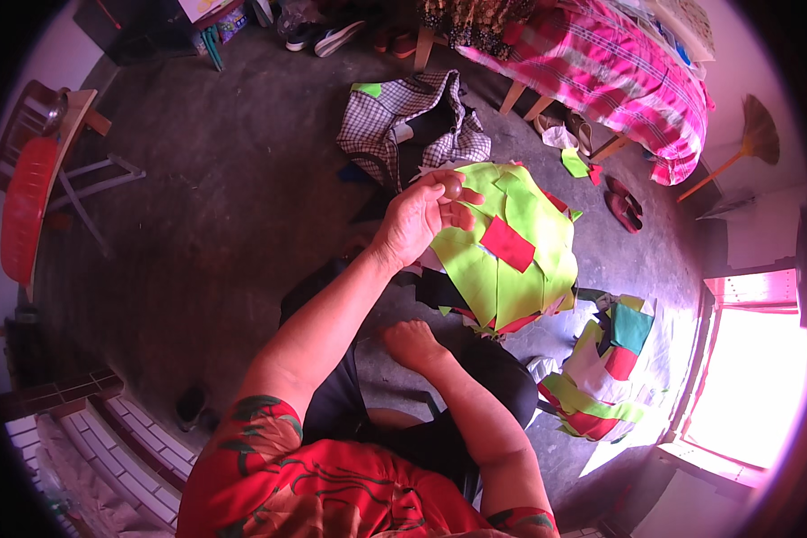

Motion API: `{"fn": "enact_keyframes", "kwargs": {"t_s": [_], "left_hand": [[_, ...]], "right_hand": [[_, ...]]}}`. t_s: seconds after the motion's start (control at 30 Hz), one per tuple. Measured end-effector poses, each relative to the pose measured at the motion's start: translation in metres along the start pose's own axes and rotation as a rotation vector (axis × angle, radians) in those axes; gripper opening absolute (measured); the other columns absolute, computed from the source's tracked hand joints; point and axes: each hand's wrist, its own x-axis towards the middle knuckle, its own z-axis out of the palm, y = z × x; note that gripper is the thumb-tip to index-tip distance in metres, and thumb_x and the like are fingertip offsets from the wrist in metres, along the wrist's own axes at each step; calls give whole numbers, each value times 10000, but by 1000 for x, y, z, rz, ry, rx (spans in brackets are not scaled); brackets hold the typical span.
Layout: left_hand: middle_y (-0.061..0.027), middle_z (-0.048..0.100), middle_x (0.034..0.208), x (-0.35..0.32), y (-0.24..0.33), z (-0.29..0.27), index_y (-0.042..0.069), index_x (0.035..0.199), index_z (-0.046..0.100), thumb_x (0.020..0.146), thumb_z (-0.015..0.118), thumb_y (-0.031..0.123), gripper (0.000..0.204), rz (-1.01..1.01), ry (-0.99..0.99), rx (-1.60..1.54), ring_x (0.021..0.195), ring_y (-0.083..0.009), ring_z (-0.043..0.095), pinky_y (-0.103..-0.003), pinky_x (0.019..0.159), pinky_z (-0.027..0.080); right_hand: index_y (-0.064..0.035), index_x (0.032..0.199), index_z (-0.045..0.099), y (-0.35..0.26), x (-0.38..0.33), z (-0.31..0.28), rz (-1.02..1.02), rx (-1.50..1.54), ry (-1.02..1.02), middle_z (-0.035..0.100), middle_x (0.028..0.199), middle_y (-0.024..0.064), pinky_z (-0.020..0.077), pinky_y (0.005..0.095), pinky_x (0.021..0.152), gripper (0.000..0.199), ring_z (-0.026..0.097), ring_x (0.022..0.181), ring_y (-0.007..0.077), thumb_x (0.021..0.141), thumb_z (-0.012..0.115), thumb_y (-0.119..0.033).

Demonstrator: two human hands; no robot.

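My left hand point(421, 213) reaches forward and pinches a small, round, shiny brown thing point(453, 187) between thumb and forefinger, its other fingers loosely apart. Just behind and right of that hand is a large rounded heap of lime-green cloth pieces point(475, 255). A red rectangular piece point(508, 244) lies on its top, and more red and black shows at its lower edge. My right hand point(411, 346) is curled into a fist above my lap, nearer to me than the heap; whether anything is inside it is hidden.
A checked cloth point(377, 134) lies on the dark floor point(224, 179) beyond the heap. To the right, green, red and white scraps point(592, 386) are piled near a bright doorway point(744, 386). Dark red shoes point(624, 204), a broom point(751, 134) and a pink-covered bed point(592, 76) stand farther off.
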Motion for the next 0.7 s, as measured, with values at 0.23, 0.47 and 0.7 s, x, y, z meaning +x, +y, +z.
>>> {"fn": "enact_keyframes", "kwargs": {"t_s": [0.23,0.47,0.7], "left_hand": [[-113,606,921,-1,-6,3,21,1209,507,876,496,207,381,-27,42,51,770,-226,613,-350,765,504],[-96,612,858,-3,-11,8,17,1145,528,921,512,240,316,-108,73,217,694,-140,572,-290,706,498],[-83,606,828,1,-19,5,49,1019,526,901,579,266,252,-115,96,308,661,-126,567,-276,664,490]], "right_hand": [[-89,821,639,2,1,2,52,-19,150,651,725,157,514,432,610,169,658,693,316,825,485,-160],[-86,787,633,1,1,-8,92,-35,177,652,705,133,506,416,576,212,654,664,298,845,526,-260],[-85,816,632,1,4,-5,96,-37,175,646,685,132,506,418,578,243,652,664,296,842,551,-313]]}}
